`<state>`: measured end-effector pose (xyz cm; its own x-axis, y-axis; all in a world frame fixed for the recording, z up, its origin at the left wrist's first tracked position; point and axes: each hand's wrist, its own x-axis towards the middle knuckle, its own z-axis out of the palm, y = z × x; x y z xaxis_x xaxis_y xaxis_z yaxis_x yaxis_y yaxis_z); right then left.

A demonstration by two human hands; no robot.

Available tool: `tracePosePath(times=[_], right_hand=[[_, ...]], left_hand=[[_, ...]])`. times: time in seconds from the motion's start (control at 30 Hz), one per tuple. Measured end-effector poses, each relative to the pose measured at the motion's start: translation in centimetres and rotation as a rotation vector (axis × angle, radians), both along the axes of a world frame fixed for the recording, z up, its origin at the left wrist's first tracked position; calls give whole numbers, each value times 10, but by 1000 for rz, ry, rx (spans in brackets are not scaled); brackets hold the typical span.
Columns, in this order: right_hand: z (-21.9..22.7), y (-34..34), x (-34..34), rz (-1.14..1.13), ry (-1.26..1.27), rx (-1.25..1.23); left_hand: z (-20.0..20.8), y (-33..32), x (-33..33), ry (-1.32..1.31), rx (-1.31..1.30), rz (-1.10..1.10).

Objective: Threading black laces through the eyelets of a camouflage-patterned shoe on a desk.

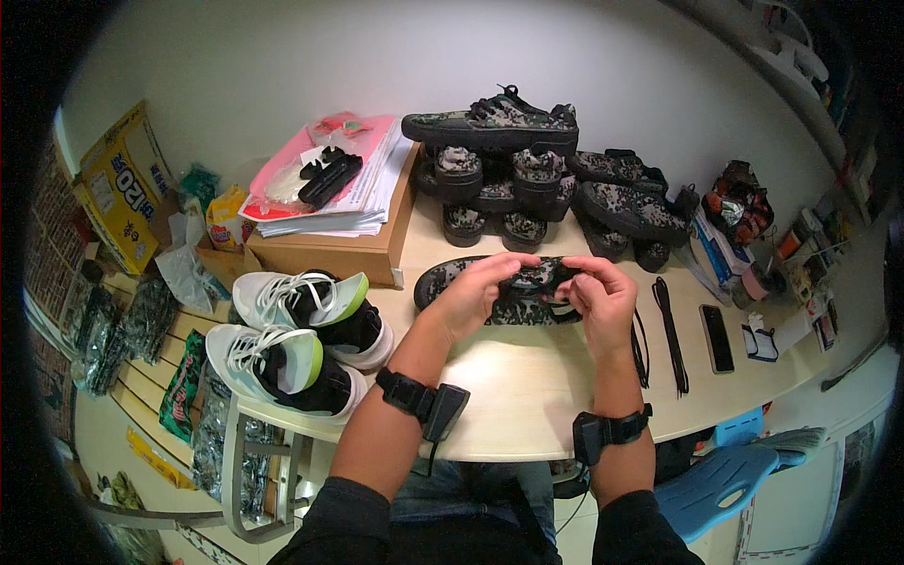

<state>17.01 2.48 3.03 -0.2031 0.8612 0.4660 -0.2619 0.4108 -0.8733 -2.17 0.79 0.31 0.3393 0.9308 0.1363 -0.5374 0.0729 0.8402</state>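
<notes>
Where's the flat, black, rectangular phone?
In the head view, the phone lies on the pale wood-look table, to the right of the right hand, between the long black laces and a small dark-edged white item.

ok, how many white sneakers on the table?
2. Both stand at the left end of the table: the front sneaker near the table's edge, the rear sneaker behind it, toward the cardboard box. I see no sign of others hidden.
</notes>
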Motion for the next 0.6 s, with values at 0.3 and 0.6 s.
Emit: tracePosePath(times=[0.3,0.6], right_hand=[[7,7,27,550,546,-317],[7,28,43,86,506,-207]], left_hand=[[2,0,1,15,-30,13],[-1,5,3,118,-53,134]])
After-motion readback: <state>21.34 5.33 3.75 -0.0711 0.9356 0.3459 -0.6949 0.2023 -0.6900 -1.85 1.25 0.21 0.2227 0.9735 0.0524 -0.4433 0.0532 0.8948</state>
